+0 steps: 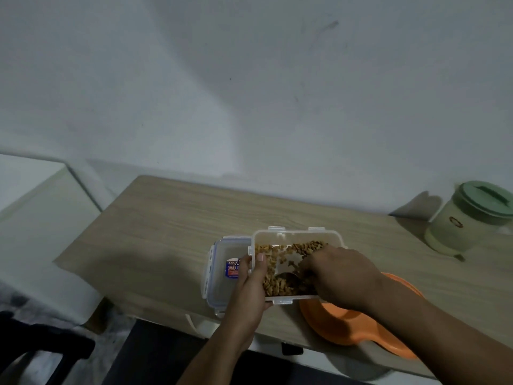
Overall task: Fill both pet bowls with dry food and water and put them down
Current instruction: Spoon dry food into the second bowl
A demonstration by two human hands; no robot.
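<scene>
A clear plastic container point(297, 236) holding brown dry pet food point(277, 284) is tilted toward me above the wooden table point(172, 226). My left hand point(249, 290) grips its left wall, thumb over the rim. My right hand point(341, 276) reaches inside, fingers closed on a dark scoop point(288, 277) buried in the kibble. The container's clear lid point(222, 262) with a blue seal and a label lies flat just left of it. An orange double pet bowl point(349, 326) sits at the table's front edge, partly hidden under my right forearm; its contents are hidden.
A pale green jug with a darker green lid point(469, 215) stands at the table's back right near the wall. A white appliance or cabinet point(36, 207) sits left of the table. A dark chair point(44, 354) is at lower left.
</scene>
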